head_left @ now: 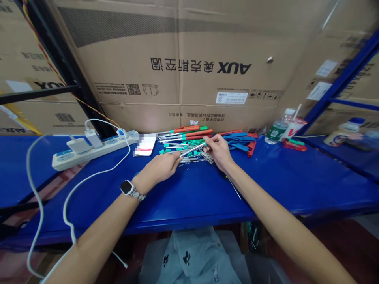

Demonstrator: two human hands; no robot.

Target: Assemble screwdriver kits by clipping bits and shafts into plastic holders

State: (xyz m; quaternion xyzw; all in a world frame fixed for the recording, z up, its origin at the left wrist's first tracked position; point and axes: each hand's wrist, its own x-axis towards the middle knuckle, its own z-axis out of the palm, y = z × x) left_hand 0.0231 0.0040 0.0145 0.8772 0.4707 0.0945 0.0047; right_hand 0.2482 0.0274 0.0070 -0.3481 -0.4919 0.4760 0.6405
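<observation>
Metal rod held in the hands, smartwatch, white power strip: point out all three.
Metal rod (192,150): head view, on the middle of its shaft.
Smartwatch (127,187): head view, on its dark screen.
White power strip (96,151): head view, on its casing, near mid-length.

Over the surface (183,201), the left hand (160,167) and right hand (219,152) are held curled, near each other, forearms (275,209) extended.

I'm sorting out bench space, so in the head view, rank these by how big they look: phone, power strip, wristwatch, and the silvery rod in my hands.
1. Power strip
2. Phone
3. Wristwatch and silvery rod, unranked: the rod looks longer but much thinner, and the wristwatch seems nearer the camera.
</observation>
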